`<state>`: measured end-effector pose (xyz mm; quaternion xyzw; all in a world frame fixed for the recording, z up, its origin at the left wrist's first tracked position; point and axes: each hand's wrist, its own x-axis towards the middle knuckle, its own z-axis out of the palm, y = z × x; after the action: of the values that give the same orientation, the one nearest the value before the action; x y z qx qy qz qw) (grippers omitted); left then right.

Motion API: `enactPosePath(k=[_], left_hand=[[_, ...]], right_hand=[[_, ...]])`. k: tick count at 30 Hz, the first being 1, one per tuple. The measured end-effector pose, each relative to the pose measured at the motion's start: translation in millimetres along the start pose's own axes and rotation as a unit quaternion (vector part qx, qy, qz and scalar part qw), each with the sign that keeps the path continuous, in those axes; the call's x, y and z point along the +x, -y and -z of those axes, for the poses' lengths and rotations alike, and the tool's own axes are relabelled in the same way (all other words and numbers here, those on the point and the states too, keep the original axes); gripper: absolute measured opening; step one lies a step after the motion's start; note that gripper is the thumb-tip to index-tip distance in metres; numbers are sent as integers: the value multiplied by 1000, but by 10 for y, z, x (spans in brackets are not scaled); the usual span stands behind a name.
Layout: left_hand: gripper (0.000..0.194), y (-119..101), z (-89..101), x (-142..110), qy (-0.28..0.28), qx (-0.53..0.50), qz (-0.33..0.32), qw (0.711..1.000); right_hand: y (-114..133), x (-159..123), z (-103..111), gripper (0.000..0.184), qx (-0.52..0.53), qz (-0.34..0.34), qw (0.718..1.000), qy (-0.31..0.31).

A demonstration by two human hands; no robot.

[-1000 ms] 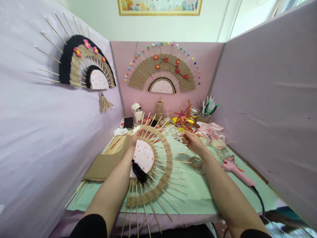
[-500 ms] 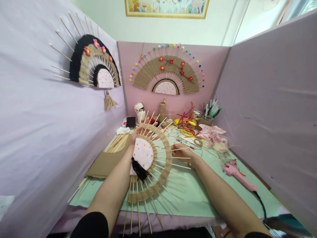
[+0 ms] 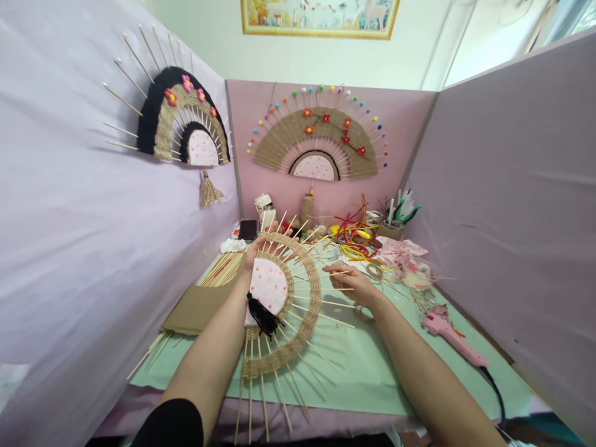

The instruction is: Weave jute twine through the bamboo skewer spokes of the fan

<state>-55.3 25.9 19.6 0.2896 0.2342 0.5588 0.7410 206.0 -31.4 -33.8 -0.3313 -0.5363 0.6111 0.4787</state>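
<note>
A half-round fan of wooden skewers (image 3: 298,310), woven with jute twine around a pink dotted centre and a black tassel (image 3: 263,318), stands tilted over the green mat (image 3: 372,372). My left hand (image 3: 261,248) grips the fan from behind at its upper edge, fingers showing through the skewers. My right hand (image 3: 347,282) is closed in a pinch on a thin jute strand among the skewers at the fan's right side.
A pink glue gun (image 3: 449,335) with a black cord lies at the right. Loose skewers (image 3: 221,270) and brown cardboard (image 3: 198,307) lie at the left. Coloured cords (image 3: 356,233), a tool cup (image 3: 391,226), a twine ring (image 3: 363,313) and pink fabric (image 3: 403,251) crowd the back. Finished fans hang on the walls.
My right hand dropped from the fan's upper right to its right side, then rose a little, still pinching the strand. The left hand kept its hold on the fan.
</note>
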Motion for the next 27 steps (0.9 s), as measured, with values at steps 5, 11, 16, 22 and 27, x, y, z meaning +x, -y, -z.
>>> enactPosePath(k=[5,11,16,22,27], left_hand=[[40,96,-6,44,29,-9,-3,1000],[48,151,106,131,95,-9,14,995],[52,156,156,162,117,-13,26,993],[47,149,78,99,87,-26,4,996],[41,104,27,85,83,-26,19,996]], right_hand=[[79,-14,17,26,-25,7,999,-19],[74,-1,114,21,-37,39,997,-50],[90,-11,240,25,-68,53,991,-100],[166,-46,279,25,-131,123,972,-155],[175,-51,239,24,-133,137,969,-155]])
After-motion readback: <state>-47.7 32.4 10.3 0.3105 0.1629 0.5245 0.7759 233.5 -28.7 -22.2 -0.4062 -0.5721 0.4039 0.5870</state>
